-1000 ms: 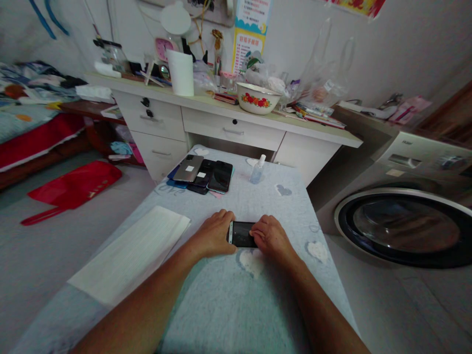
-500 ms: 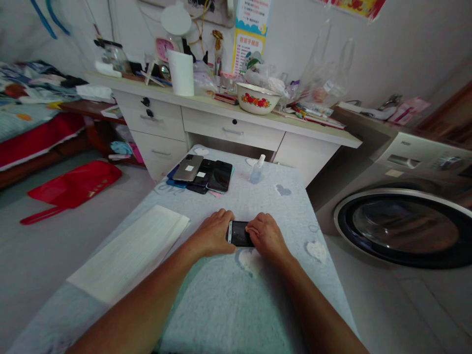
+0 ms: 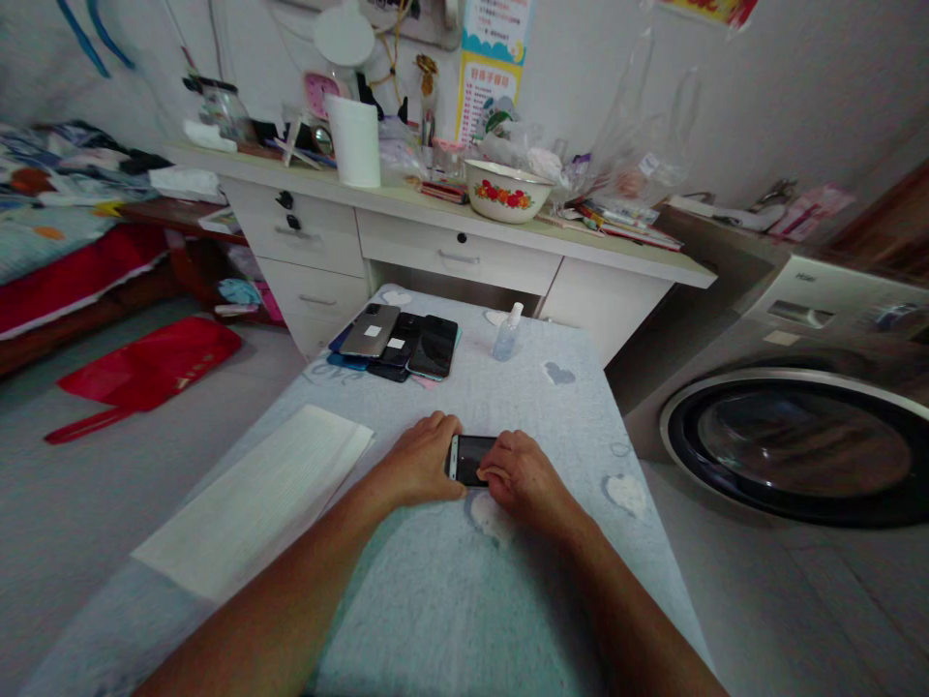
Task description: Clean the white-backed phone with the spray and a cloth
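Note:
A smartphone (image 3: 470,459) with a dark screen and a white end lies sideways on the cloth-covered table (image 3: 435,590). My left hand (image 3: 425,460) grips its left end, thumb along the near edge and fingers along the far edge. On the screen's right part rests my right hand (image 3: 524,476), its fingers bent and pinched together. Whatever it holds, if anything, is hidden; it also covers the phone's right end. Beyond the hands are several stacked phones (image 3: 434,347) and a clear spray bottle (image 3: 506,334) standing upright.
A pale folded sheet (image 3: 265,503) lies to the left of my hands. Behind the table stands a white desk (image 3: 457,252) with a flowered bowl (image 3: 508,192) and clutter on it. At right is a washing machine (image 3: 798,445); a red dustpan-like object (image 3: 152,366) lies on the floor.
My right hand has shifted slightly toward me and left across the phone's screen. The left hand and the phone stay in place.

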`<state>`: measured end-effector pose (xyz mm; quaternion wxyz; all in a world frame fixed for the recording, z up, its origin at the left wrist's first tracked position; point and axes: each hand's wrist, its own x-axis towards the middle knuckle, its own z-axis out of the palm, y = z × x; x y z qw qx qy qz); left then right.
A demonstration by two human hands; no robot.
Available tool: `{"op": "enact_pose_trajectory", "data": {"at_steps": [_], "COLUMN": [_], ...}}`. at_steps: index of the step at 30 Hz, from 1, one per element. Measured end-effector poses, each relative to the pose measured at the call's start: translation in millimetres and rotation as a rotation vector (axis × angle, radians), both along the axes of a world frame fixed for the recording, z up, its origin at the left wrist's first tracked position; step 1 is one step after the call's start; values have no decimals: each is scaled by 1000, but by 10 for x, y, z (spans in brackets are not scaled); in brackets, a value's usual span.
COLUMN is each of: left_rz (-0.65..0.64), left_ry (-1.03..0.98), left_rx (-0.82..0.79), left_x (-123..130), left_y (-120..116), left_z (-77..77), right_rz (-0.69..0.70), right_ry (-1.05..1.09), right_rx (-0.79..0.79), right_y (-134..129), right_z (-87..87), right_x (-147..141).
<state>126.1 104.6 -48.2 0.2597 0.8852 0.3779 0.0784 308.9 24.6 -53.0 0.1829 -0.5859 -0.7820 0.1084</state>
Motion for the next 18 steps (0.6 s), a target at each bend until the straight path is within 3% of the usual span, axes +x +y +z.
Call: {"op": "enact_pose_trajectory", "data": {"at_steps": [10,18], "left_rz": [-67,-62], "left_ry": [5,-17], "left_rx": [-14,-8], "left_x": [-33,-32], "left_y": [45,53], "left_z": [13,-22], "right_rz": [-257,-72], "right_ry": [-95,-22], "right_rx": [83,48], "right_y": [139,108], "right_z": [3,-3], "right_x": [-38,-91]}}
